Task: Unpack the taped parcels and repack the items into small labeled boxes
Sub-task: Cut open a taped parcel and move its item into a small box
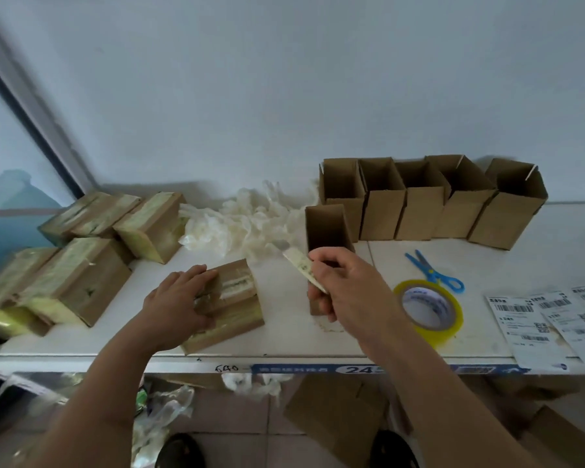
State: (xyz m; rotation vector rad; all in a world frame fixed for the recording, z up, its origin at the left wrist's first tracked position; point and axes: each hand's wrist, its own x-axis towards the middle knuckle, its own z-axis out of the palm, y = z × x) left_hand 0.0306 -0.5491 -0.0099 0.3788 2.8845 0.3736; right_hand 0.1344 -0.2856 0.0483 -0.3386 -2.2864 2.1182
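A taped brown parcel [232, 309] lies near the table's front edge, with my left hand [179, 304] resting flat on its left half. My right hand [343, 287] grips a utility knife [299, 261] whose blade points up and left, just right of the parcel. Behind that hand stands one small open box [325, 224]. Several more taped parcels [81, 265] are stacked at the left. A row of small open boxes [429, 204] lines the wall at the right. Shipping labels [547, 319] lie at the far right.
A heap of white gloves [240, 221] lies at the back middle. A yellow tape roll [428, 307] and blue scissors [434, 271] sit right of my right hand. Flat cardboard [335, 417] and plastic scraps lie on the floor under the table [284, 346].
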